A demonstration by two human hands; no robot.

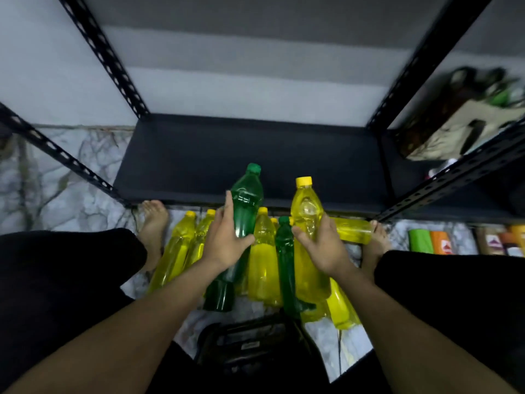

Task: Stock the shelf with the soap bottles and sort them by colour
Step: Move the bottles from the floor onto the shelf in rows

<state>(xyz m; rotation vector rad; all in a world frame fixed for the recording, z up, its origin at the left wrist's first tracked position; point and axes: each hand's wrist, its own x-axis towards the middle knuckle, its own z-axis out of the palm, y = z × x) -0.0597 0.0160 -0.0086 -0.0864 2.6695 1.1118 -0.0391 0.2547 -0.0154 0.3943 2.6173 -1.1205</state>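
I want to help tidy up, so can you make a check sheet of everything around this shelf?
Surface: dark shelf board, low in a black rack; marble floor before it.
Job's things: one green bottle and one yellow bottle held; more yellow bottles and a second green bottle on the floor.
Clutter: dark blurred object near the knees.
Hands: left hand grips the green bottle; right hand grips the yellow bottle.
Cables: nothing seen.
Surroundings: grey wall; neighbouring shelf with blurred goods; coloured packets below.

Right of the fingers, green and orange packets lie on the marble floor, a cardboard box beyond them, a black object nearer the camera.
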